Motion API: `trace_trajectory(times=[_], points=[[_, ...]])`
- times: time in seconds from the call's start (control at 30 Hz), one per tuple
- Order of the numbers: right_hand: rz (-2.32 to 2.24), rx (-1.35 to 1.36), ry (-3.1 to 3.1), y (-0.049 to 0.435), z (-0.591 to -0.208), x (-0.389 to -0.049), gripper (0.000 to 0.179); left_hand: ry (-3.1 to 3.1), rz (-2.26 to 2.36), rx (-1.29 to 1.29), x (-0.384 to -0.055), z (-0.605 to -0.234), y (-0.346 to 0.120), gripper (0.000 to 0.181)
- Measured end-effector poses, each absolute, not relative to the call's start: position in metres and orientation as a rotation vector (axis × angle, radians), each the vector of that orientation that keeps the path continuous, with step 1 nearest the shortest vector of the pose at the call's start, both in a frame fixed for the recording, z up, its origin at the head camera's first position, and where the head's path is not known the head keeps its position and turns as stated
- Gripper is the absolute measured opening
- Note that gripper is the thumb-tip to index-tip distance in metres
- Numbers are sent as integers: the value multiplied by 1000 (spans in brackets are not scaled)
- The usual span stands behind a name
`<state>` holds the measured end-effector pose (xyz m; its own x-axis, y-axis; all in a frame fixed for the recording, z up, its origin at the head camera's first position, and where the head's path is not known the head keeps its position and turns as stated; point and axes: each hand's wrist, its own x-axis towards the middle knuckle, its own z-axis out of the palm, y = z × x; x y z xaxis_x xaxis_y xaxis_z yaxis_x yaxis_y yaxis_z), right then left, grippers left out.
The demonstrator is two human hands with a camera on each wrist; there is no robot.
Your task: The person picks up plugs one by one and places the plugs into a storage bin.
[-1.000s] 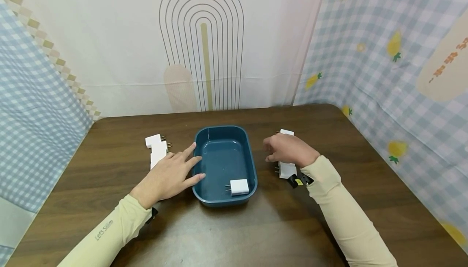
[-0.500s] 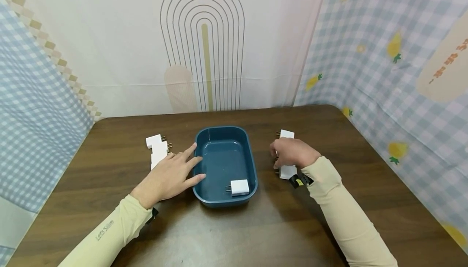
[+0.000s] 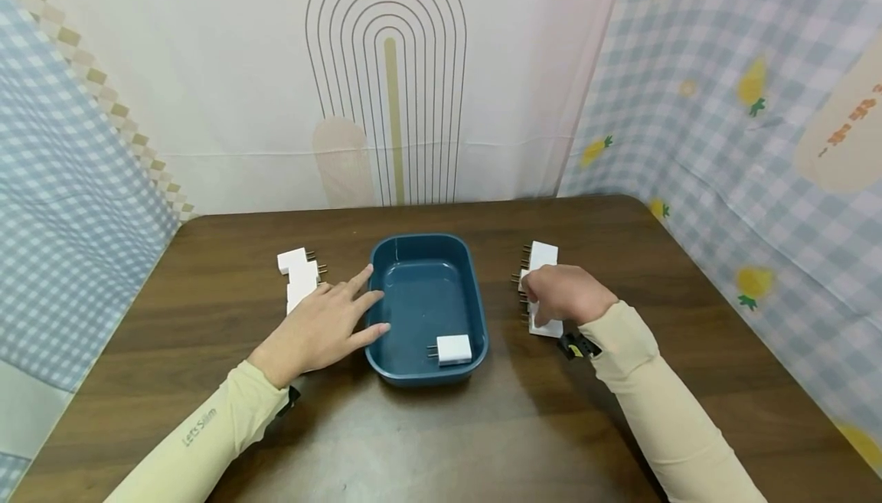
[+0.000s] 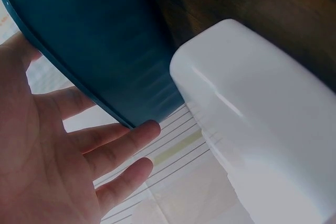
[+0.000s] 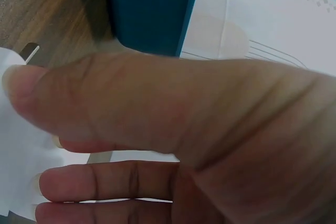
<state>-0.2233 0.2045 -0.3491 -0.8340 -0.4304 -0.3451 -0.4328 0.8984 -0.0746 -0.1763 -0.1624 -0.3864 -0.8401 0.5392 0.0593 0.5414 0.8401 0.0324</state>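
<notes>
A dark teal tray stands mid-table with one white plug-in charger lying in its near right corner. My left hand has its fingers spread and touches the tray's left rim. In the left wrist view, a white charger looms large beside that hand. To the right of the tray, my right hand pinches a white charger whose prongs point left; the fingers partly hide it. The right wrist view has the thumb on a white surface, a prong visible beside it.
Left of the tray runs a row of white chargers, partly covered by the left hand. Other chargers line up on the right, around the right hand. The brown wooden table ends at hanging printed cloths.
My right hand has come down to the right-hand row and moved slightly right, its fingers closing on a charger that now juts left of the others. The left hand stays at the tray rim.
</notes>
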Motion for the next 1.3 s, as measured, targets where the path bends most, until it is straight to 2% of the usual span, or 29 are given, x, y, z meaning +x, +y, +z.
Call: trace_trajectory(times=[0.7, 1.3], points=[[76, -714, 2807, 196, -355, -214, 30, -2996, -76, -868, -175, -384, -161, 70], [173, -741, 2869, 189, -358, -209, 24, -3003, -71, -869, -175, -383, -163, 71]])
